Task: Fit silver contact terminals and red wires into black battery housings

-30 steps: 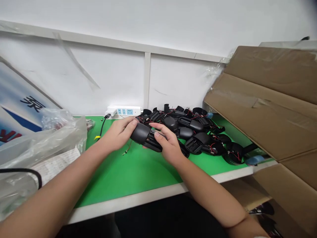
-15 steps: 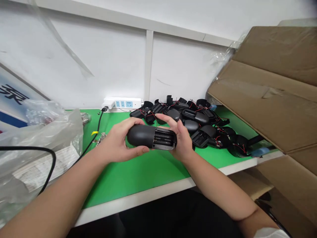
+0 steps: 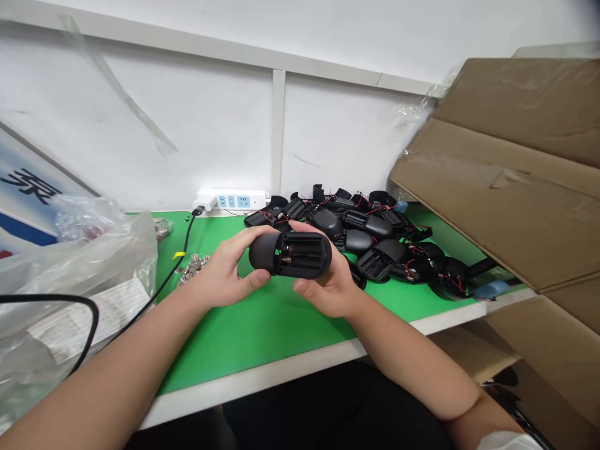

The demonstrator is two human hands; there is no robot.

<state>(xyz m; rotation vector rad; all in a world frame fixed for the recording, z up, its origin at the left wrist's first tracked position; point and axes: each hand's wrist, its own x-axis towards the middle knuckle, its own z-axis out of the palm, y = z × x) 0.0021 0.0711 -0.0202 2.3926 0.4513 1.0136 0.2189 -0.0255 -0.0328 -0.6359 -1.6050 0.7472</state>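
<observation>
My left hand [image 3: 227, 269] is curled round the rounded end of a black housing [image 3: 290, 256], thumb in front and fingers behind, while my right hand [image 3: 335, 281] cups the opposite end from beneath and behind, its thumb near the lower edge. The housing is up between both palms, above the green tabletop [image 3: 262, 337], its slotted compartment facing me and coppery contacts [image 3: 286, 259] showing at the left. To handle it well, I judge I should carry the weight on the outer shell, leave the opening free of fingertips, and tilt it so light reaches the contacts. I'd also hold it clear of the similar black housings [image 3: 368, 224] behind, whose thin red wires [image 3: 412, 272] could snag.
</observation>
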